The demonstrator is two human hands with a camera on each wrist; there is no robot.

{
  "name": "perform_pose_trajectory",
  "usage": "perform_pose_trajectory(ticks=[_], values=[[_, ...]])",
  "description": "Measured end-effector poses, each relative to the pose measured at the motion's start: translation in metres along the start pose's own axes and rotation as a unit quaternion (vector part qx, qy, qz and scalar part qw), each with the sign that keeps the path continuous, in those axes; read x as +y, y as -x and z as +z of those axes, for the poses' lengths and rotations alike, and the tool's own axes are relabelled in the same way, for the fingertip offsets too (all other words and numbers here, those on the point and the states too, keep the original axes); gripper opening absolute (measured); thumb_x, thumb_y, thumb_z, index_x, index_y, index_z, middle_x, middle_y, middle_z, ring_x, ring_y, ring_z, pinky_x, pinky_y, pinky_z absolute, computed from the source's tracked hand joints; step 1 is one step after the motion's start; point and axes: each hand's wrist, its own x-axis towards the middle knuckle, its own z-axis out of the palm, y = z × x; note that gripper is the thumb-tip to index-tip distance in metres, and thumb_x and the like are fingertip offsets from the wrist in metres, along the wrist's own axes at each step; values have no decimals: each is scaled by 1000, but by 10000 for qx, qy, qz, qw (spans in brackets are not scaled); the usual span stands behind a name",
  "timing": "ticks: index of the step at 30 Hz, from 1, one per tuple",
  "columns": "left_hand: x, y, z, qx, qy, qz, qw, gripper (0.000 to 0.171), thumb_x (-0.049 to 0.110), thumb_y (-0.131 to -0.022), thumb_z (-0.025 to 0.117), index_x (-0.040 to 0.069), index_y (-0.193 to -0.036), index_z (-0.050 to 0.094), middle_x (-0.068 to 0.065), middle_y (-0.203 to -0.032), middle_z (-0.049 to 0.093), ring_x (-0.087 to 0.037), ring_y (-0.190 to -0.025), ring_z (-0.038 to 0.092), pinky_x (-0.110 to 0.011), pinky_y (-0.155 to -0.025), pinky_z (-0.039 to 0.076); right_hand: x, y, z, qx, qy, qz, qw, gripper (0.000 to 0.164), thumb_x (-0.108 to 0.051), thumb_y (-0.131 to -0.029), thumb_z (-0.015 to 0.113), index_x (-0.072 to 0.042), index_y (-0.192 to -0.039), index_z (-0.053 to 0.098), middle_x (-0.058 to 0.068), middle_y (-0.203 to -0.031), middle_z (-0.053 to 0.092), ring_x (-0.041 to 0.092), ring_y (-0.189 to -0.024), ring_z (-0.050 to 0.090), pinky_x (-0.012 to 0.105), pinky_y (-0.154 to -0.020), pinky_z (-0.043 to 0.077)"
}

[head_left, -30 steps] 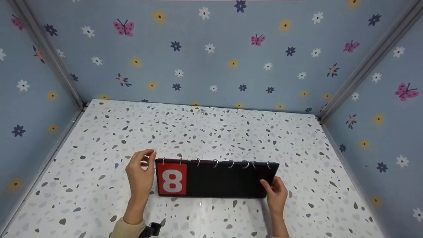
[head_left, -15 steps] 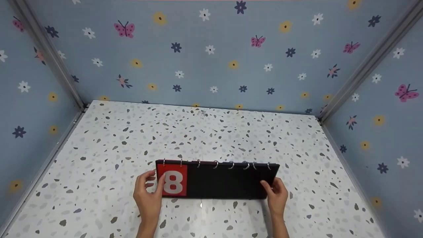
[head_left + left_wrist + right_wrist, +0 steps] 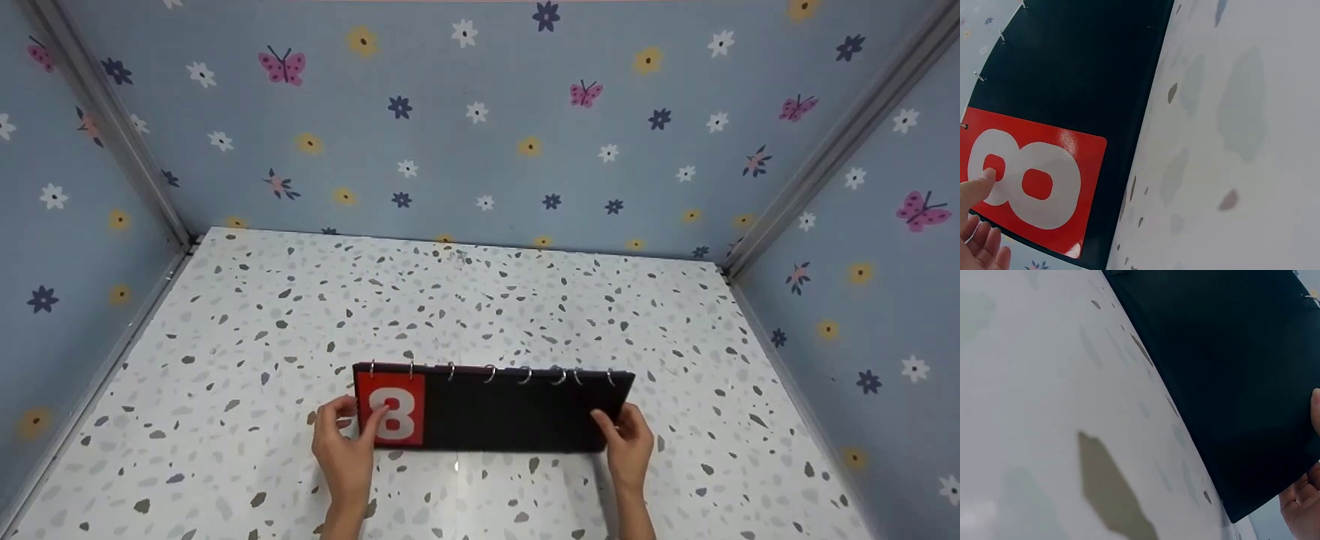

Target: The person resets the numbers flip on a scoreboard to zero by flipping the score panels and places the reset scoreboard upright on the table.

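A black flip scoreboard point(image 3: 510, 412) stands tilted back on the speckled surface, metal rings point(image 3: 490, 373) along its top edge. At its left end hangs a red number card point(image 3: 412, 386) with a white 8, partly covered by a thumb. My left hand point(image 3: 346, 454) holds that end, thumb on the card and fingers at the side edge. The left wrist view shows the thumb point(image 3: 977, 190) lying across the 8. On the opposite end, my right hand point(image 3: 630, 450) grips the lower corner, thumb in front and fingers point(image 3: 1303, 506) partly hidden behind the board.
The white speckled tabletop point(image 3: 465, 307) reaches back to a blue panel point(image 3: 480, 75) printed with flowers and butterflies. Similar side panels point(image 3: 75, 247) stand at left and right, joined by grey metal corner posts point(image 3: 832, 142).
My left hand has come down from beside the top left corner to the lower left edge, its thumb moving onto the red card. The right hand and the scoreboard stay in place.
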Motion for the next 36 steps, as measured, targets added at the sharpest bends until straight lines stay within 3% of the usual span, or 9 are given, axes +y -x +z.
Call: perform_pose_trajectory(ticks=[5, 8, 13, 15, 20, 23, 30, 33, 36], values=[[43, -10, -19, 50, 477, -197, 9987, 34, 8, -63, 80, -1, -87, 58, -10, -80, 58, -17, -76, 50, -20, -67, 37, -4, 0, 0, -39, 51, -26, 10000, 16, 14, -70, 66, 14, -82, 56, 16, -69, 59, 12, -60, 55, 16, -53, 43], [52, -14, -24, 11, 474, -328, 9983, 29, 6, -62, 79, -1, -83, 60, -9, -78, 60, -13, -73, 51, -19, -65, 39, -4, 0, 0, 3, 92, 93, 9999, 16, 12, -70, 67, 13, -82, 57, 13, -69, 60, 12, -60, 55, 17, -53, 43], [51, -16, -25, -116, 456, -642, 9968, 24, 5, -63, 79, -2, -79, 63, -9, -75, 63, -15, -70, 55, -19, -64, 41, -3, 1, 0, 32, 143, 198, 9997, 16, 11, -70, 68, 12, -82, 57, 10, -69, 60, 11, -60, 55, 17, -53, 43], [30, -13, -18, -38, 465, -510, 9976, 19, 17, -67, 77, 8, -78, 64, 0, -74, 63, -9, -69, 54, -16, -64, 41, -3, 1, 0, 34, 132, 219, 9997, 17, 11, -70, 68, 12, -82, 57, 11, -70, 60, 11, -60, 55, 17, -53, 43], [33, -14, -24, -178, 455, -493, 9976, 16, 17, -68, 77, 8, -74, 65, 2, -69, 61, -7, -63, 52, -13, -61, 40, 5, 1, 0, 59, 73, 236, 9997, 17, 11, -69, 68, 12, -83, 58, 12, -72, 61, 11, -61, 57, 16, -52, 44], [47, -16, -34, -430, 589, -595, 9956, 17, 6, -65, 78, 1, -75, 65, -7, -69, 62, -13, -63, 52, -16, -60, 41, 17, 1, -2, 66, 91, 172, 9998, 17, 9, -70, 69, 11, -83, 58, 9, -72, 62, 11, -62, 57, 16, -53, 44], [17, -11, -37, -1075, 289, -446, 9928, 37, 22, -71, 74, 10, -101, 55, 0, -73, 64, -11, -66, 55, -19, -60, 46, 30, 2, -4, 50, -69, -5, 10000, 16, 5, -70, 71, 5, -82, 60, 7, -71, 61, 11, -61, 56, 17, -52, 43], [32, -13, -50, -1373, 304, -462, 9890, 40, 17, -73, 73, 10, -105, 49, -1, -76, 66, -12, -66, 56, -24, -64, 48, 36, 1, -6, 20, -141, -170, 9998, 16, 4, -71, 71, 3, -82, 60, 8, -71, 60, 11, -61, 55, 17, -51, 43], [42, -16, -61, -1634, 1004, -329, 9809, 32, 10, -74, 71, 7, -102, 56, -4, -79, 65, -12, -66, 55, -21, -65, 47, 47, 0, -8, -46, -163, -398, 9991, 15, 2, -72, 71, 1, -83, 60, 7, -71, 59, 10, -61, 54, 15, -51, 42]])
